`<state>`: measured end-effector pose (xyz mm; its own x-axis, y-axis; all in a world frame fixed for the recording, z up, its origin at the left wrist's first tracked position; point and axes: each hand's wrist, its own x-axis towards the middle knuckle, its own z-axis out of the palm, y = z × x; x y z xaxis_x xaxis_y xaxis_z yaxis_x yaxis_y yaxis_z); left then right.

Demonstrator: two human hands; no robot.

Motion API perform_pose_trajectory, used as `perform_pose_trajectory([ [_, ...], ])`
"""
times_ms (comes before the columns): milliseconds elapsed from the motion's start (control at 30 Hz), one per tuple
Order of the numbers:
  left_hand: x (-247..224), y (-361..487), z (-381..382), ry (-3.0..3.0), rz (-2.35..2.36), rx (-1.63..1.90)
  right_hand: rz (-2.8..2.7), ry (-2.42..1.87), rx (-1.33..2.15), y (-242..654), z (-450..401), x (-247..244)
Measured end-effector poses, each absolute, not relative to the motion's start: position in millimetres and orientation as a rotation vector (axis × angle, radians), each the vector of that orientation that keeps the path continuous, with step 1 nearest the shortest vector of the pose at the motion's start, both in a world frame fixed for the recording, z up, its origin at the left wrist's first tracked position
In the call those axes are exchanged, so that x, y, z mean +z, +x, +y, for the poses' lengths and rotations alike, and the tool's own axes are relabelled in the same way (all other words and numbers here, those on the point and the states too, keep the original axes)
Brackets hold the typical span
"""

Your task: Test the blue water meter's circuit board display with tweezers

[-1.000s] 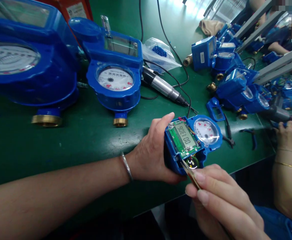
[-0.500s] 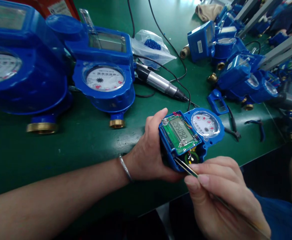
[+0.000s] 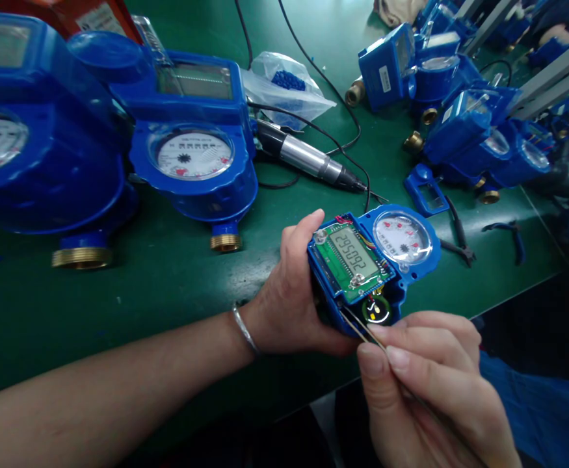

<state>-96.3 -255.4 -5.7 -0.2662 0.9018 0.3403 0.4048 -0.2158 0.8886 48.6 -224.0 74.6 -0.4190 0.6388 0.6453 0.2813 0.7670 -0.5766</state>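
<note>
My left hand [image 3: 289,299] grips a blue water meter [image 3: 396,286] by its housing, tilted above the bench. The housing has no cover, so a green circuit board [image 3: 333,265] with a digit display [image 3: 352,250] shows, along with coloured wires. Beside the board sits a small round part [image 3: 376,310] in the housing. The meter's round dial [image 3: 403,239] faces up at its far end. Between the thumb and fingers of my right hand [image 3: 435,383] is a pair of thin metal tweezers [image 3: 365,330]. Their tips reach the housing edge below the board; whether they pinch anything is too small to tell.
Two assembled water meters [image 3: 194,153] stand at left. Behind lie an electric screwdriver [image 3: 313,159] with its cable and a plastic bag [image 3: 289,91] of small blue pieces. To the right are a blue cover [image 3: 425,190], pliers [image 3: 460,240], another plier-like tool [image 3: 513,234] and several more meters [image 3: 464,140].
The tweezer tips look spread slightly wider at the housing edge. The view has shifted a little. At the far right, another person's hand and arm have gone from view.
</note>
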Motion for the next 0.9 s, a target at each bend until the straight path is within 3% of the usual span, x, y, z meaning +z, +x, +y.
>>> perform_pose_trajectory([
  [300, -13.2, -93.9, -252.1, 1.602, 1.649, 1.623, -2.016, -0.747, 0.497, 53.7, -229.1, 69.7],
  [500, -13.1, -93.5, -254.3, 1.618, 1.664, 1.608, -2.258, -0.474, 0.33, 69.8, -220.1, 67.5],
  [900, -3.9, -92.8, -251.0, 1.845, 1.743, 1.646, -2.234, -0.607, 0.429, 71.7, -224.1, 73.6],
])
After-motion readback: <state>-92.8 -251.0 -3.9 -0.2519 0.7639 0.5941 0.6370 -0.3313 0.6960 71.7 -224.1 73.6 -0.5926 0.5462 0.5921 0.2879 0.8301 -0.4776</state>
